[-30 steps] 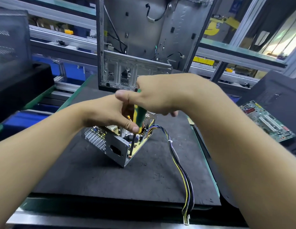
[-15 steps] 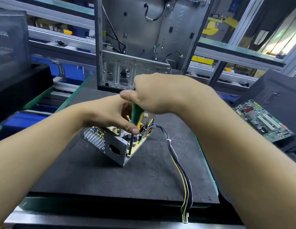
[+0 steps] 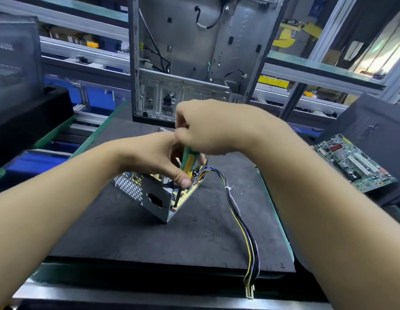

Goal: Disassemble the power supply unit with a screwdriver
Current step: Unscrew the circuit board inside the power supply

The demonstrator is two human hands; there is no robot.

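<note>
Head view: both hands (image 3: 149, 157) (image 3: 208, 128) seemingly grip the screwdriver (image 3: 187, 162).

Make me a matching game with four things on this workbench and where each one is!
Things:
1. green-and-yellow-handled screwdriver
2. bundle of coloured wires
3. flat green circuit board
4. tall grey metal computer case

Places:
A. standing upright at the far end of the black foam mat
B. gripped by the right hand
C. trailing over the mat's near edge
D. lying far to the right, off the mat

Pairs: 1-B, 2-C, 3-D, 4-A.
</note>
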